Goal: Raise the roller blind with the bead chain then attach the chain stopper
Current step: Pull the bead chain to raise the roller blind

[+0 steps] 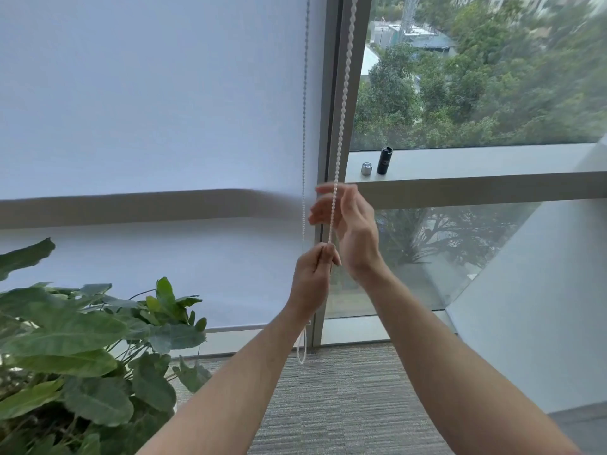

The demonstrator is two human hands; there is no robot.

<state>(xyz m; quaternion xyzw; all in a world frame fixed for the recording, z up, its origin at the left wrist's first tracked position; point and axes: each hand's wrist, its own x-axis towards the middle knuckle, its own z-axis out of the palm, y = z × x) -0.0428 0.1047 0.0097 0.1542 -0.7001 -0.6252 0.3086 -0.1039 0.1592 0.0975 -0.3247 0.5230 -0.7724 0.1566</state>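
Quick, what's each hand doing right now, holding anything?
Left hand: closed, pinching the bead chain low down.
Right hand: open, fingers spread beside the chain higher up, not gripping it.

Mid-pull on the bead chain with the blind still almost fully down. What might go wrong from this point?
1. The left hand alone pinches the bead chain; the right hand is open beside it, so a slipped grip would free the chain.
2. The roller blind hangs low with its bottom edge just behind the plant, whose leaves might brush it.
3. The black cylinder and small metal piece stand on the sill near the chain; a swing might topple them.
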